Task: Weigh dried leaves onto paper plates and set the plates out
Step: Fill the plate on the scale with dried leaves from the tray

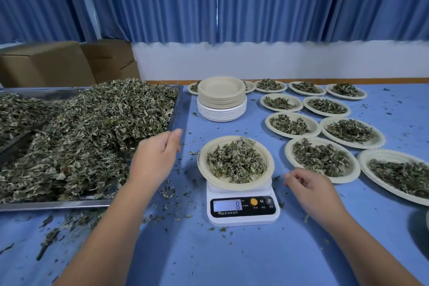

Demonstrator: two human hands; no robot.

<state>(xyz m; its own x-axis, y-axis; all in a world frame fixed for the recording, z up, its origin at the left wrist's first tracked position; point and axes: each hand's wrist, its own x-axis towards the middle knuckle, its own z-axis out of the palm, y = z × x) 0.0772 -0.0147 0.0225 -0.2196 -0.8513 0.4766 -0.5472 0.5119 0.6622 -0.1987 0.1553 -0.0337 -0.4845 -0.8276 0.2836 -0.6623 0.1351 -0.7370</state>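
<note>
Blue cloth covers the table [209, 258], and the white scale [243, 218] sits about dead centre. The paper plate [202, 160] being weighed is on top of it, holding a low pile of dried leaves [235, 160]. Plate's round, so no real long axis, but its rim hangs past the platform on every side you can see. The scale itself runs 12 to 6, with the display [228, 205] at the 6 end showing 8.

Room-wise, 6 o'clock is mostly open cloth with crumbs. At 9 to 10 the steel tray [55, 205] and its big leaf heap [92, 127] come close, leaving only a narrow strip beside the scale. A stack of empty plates [221, 102] sits at 12. Filled plates [289, 153] crowd 1 through 3, the nearest just beside the scale.

Left hand [154, 158] hovers over the tray's right edge, loosely curled, nothing visible in it. Right hand [312, 187] sits at 3, just beside the scale, relaxed curl, also holding nothing.
</note>
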